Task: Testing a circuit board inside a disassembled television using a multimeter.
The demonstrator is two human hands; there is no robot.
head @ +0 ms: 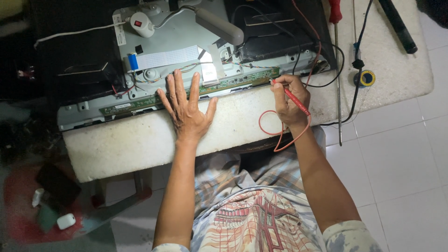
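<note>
Left hand [186, 109] lies flat, fingers spread, grip holding nothing, palm on the white foam slab [140, 140] and fingertips over the long green circuit board strip [233, 82] along the near edge of the metal chassis [186, 42]. Right hand [290, 100] has its grip pinched on a red test probe [293, 97], tip touching the strip's right end. The probe's red lead [270, 133] loops over the slab just below that hand.

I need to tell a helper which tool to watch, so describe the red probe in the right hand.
Find the long green circuit strip along the metal chassis's front edge. At its right end the right hand pinches a thin red probe, trailing a looping red wire.
</note>
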